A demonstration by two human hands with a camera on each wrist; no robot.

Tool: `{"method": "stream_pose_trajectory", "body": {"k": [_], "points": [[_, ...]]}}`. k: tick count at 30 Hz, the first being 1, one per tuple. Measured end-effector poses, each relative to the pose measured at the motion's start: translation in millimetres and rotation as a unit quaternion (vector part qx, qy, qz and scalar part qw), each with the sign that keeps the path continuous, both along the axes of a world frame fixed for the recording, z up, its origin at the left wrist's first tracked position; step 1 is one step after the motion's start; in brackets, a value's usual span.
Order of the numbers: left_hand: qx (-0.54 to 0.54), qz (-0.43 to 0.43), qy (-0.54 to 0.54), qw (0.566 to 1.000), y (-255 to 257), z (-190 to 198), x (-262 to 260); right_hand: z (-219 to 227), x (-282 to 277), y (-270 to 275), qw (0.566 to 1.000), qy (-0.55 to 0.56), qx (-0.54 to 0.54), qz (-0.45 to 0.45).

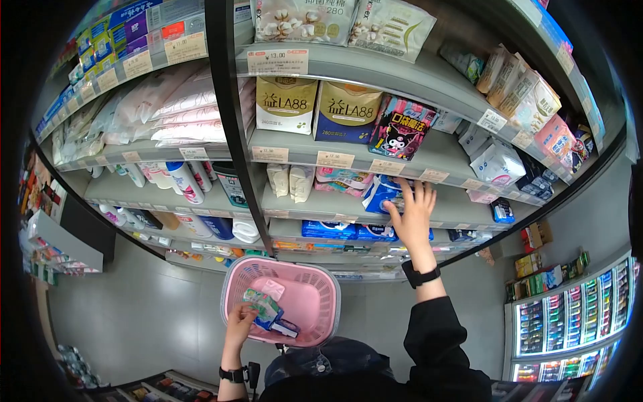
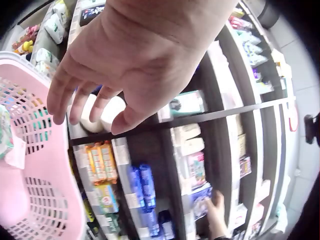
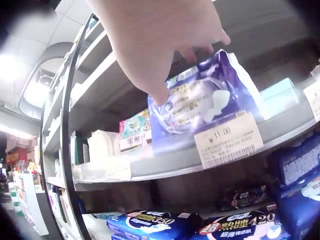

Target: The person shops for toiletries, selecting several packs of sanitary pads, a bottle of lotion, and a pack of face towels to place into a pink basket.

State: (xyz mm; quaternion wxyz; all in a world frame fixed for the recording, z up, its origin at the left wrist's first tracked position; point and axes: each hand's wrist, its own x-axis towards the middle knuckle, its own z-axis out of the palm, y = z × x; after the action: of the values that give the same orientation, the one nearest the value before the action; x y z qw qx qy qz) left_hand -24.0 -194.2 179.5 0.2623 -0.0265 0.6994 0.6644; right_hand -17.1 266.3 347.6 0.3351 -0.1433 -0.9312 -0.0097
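Observation:
My right hand [image 1: 414,218] reaches onto a shelf, its fingers spread and fairly straight. In the right wrist view the thumb of this hand [image 3: 160,40] touches the top left of a blue-purple pack [image 3: 195,102], with the fingertips just above its upper edge; the pack stands behind a price tag [image 3: 228,140]. Down at the left side of the pink basket [image 1: 328,301], my left hand [image 1: 238,327] is close to a green pack [image 1: 260,303]. The left wrist view shows that hand [image 2: 135,65] with loose, spread fingers and nothing in them.
Pink and white small pack [image 1: 273,289] and dark blue pack [image 1: 287,327] lie in the basket. Gold-topped boxes [image 1: 284,104] and a black-pink pack [image 1: 402,126] stand one shelf up. A black upright [image 1: 234,127] divides the shelving. Grey floor [image 1: 161,301] surrounds the basket.

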Motion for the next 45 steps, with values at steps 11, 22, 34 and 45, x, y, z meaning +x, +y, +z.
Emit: {"method": "stream_pose_trajectory", "body": {"k": [11, 22, 34, 45], "points": [[-0.435, -0.195, 0.125, 0.87, 21, -193, -42, -19, 143, -78, 0.913, -0.062, -0.396, 0.071], [-0.542, -0.353, 0.116, 0.754, 46, -239, -45, -78, 246, -121, 0.807, -0.078, -0.581, -0.073], [-0.52, -0.175, 0.289, 0.784, 36, -255, -39, -72, 227, -140, 0.816, -0.109, -0.568, -0.012], [0.119, -0.153, -0.072, 0.978, 48, -61, -26, -47, 154, -196, 0.87, -0.13, -0.43, 0.205]]}}
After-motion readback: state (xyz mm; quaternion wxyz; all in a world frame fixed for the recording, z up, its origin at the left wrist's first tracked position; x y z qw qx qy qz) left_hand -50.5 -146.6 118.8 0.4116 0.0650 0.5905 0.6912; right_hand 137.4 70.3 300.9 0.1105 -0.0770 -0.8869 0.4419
